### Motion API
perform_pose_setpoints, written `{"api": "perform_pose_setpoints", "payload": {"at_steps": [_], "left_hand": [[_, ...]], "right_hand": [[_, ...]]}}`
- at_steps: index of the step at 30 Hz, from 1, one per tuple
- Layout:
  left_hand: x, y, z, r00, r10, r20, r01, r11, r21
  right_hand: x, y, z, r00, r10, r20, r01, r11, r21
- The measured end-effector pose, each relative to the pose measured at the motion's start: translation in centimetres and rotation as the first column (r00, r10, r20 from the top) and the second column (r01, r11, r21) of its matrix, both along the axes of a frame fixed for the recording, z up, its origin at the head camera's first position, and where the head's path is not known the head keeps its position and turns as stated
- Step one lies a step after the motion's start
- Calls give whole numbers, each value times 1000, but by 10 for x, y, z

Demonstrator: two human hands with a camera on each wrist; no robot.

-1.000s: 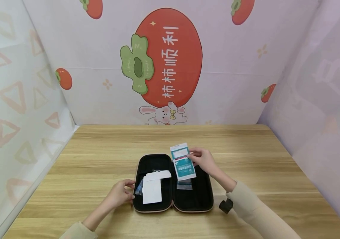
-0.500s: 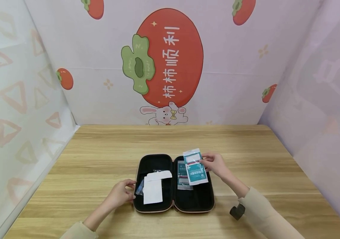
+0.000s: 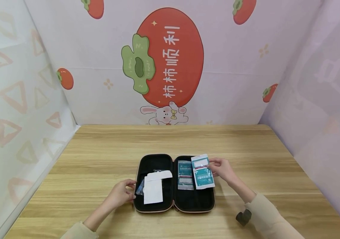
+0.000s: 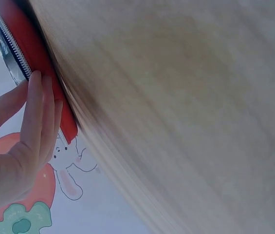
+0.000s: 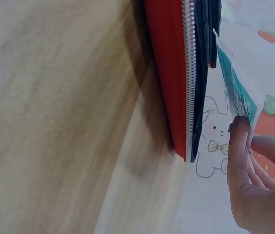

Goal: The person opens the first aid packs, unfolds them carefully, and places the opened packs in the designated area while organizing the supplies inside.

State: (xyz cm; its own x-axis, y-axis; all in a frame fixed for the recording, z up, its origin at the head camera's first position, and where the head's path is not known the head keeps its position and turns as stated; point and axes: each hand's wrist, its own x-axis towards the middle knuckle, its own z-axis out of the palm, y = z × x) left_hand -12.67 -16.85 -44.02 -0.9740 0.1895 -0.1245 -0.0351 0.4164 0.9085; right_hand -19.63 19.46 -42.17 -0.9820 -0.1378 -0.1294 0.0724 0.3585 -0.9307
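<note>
My right hand (image 3: 223, 170) pinches a flat teal-and-white medical dressing packet (image 3: 204, 177) by its right edge, fingers on one side and thumb on the other in the right wrist view. The packet hangs tilted over the right half of an open zippered case (image 3: 184, 204), black inside and red outside. A similar packet (image 3: 185, 181) lies in that half, near the hinge. My left hand (image 3: 120, 192) touches the case's left edge; its fingers lie fairly straight along the red side (image 4: 69, 117) in the left wrist view.
In the case's left half lie white paper pieces (image 3: 153, 192) and a small bluish clear packet (image 3: 140, 188). The wooden table (image 3: 98, 149) is enclosed by printed cloth walls (image 3: 232, 96). A dark device (image 3: 243, 217) sits by the right sleeve.
My right hand has carried the dressing packet rightward and slightly nearer, away from the hinge, uncovering the other packet in the case. My left hand stays at the case edge.
</note>
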Motion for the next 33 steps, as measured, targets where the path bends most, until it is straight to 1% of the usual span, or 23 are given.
{"api": "perform_pose_setpoints", "payload": {"at_steps": [7,11,17,23,33], "left_hand": [[1,0,0,1000,-4,-7,4,1000,-6],[1,-1,1,1000,-19,-11,19,1000,-3],[2,-1,1,1000,-17,-10,17,1000,-3],[2,-1,1,1000,-14,-12,14,1000,-12],[1,-1,-1,1000,-2,-8,2,1000,-23]], "right_hand": [[2,5,-5,1000,-25,2,25,1000,6],[4,6,-7,999,-43,11,43,999,28],[5,7,-9,997,-73,34,72,996,43],[5,4,-11,996,-65,53,65,998,3],[4,0,-14,997,-54,56,53,999,11]]}}
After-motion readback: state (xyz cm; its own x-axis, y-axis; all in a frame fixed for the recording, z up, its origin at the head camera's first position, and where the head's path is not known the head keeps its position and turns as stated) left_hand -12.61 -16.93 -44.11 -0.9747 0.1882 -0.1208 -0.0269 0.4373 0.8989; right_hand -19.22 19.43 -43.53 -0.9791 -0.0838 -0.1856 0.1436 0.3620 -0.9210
